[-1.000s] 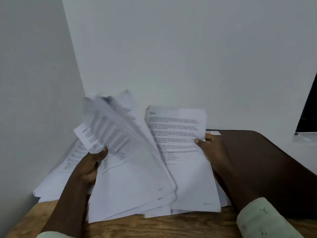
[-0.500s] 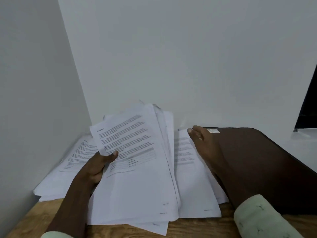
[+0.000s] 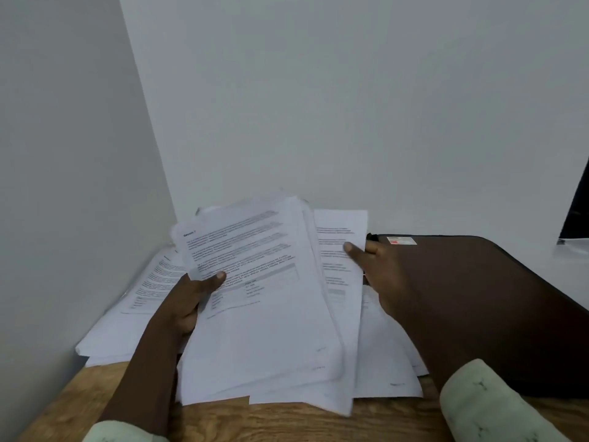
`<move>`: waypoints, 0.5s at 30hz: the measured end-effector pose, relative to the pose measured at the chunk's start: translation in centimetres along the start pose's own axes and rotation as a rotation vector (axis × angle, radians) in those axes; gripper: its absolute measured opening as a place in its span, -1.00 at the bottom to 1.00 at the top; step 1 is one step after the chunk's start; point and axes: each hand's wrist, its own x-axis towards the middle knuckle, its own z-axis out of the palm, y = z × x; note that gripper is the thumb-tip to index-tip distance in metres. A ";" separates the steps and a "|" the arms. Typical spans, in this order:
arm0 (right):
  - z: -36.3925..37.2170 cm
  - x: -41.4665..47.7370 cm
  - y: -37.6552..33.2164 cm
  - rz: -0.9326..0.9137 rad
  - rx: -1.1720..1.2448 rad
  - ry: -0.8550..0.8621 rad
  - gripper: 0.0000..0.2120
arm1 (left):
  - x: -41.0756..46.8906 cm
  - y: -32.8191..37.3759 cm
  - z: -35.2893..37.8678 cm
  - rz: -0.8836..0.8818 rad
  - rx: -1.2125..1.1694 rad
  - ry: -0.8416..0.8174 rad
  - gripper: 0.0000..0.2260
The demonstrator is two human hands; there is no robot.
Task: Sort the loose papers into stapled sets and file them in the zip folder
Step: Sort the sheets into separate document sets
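Observation:
My left hand (image 3: 188, 298) grips a thick bundle of printed sheets (image 3: 264, 298) by its left edge, thumb on top, holding it tilted above the table. To its right, my right hand (image 3: 379, 272) pinches the right edge of a single printed sheet (image 3: 341, 247) lifted off the stack of papers (image 3: 382, 355) below. A dark brown zip folder (image 3: 478, 298) lies flat at the right, partly under my right forearm. More loose papers (image 3: 153, 282) lie at the left by the wall.
The wooden table (image 3: 287, 422) sits in a corner between a left wall (image 3: 63, 186) and a back wall (image 3: 350, 106). A red and white label (image 3: 402, 240) marks the folder's top edge. A dark object (image 3: 578, 212) shows at the far right.
My left hand has gathered the flipping sheets into one settled bundle. My right hand first dropped its sheet flat, then lifted one again by its right edge.

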 end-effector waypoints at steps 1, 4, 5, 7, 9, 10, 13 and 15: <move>-0.6 0.4 0.3 -0.030 -0.079 0.051 -0.84 | -0.2 0.1 -0.4 0.006 -0.038 0.038 -0.54; -2.4 0.9 0.3 -0.039 -0.230 0.134 -0.81 | -0.4 0.7 -1.5 -0.048 -0.176 0.055 -0.55; -2.9 0.9 0.2 -0.039 -0.259 0.134 -0.85 | -0.1 0.8 -1.8 -0.077 -0.235 0.041 -0.54; -3.5 1.4 0.5 -0.030 -0.312 0.121 -0.86 | 0.1 0.9 -1.4 -0.182 -0.323 -0.097 -0.59; -4.0 1.9 1.0 -0.028 -0.359 0.095 -0.86 | 0.6 0.6 -1.5 -0.114 -0.321 -0.289 -0.51; -4.2 2.3 1.3 -0.019 -0.376 0.088 -0.85 | 0.5 0.7 -1.5 -0.086 -0.319 -0.361 -0.44; -4.2 2.5 2.0 0.014 -0.419 0.054 -0.84 | 0.5 0.2 0.1 -0.052 -0.200 -0.280 -0.51; -3.7 2.3 2.1 0.009 -0.464 0.020 -0.88 | 0.6 0.1 0.0 -0.182 -0.152 -0.092 -0.61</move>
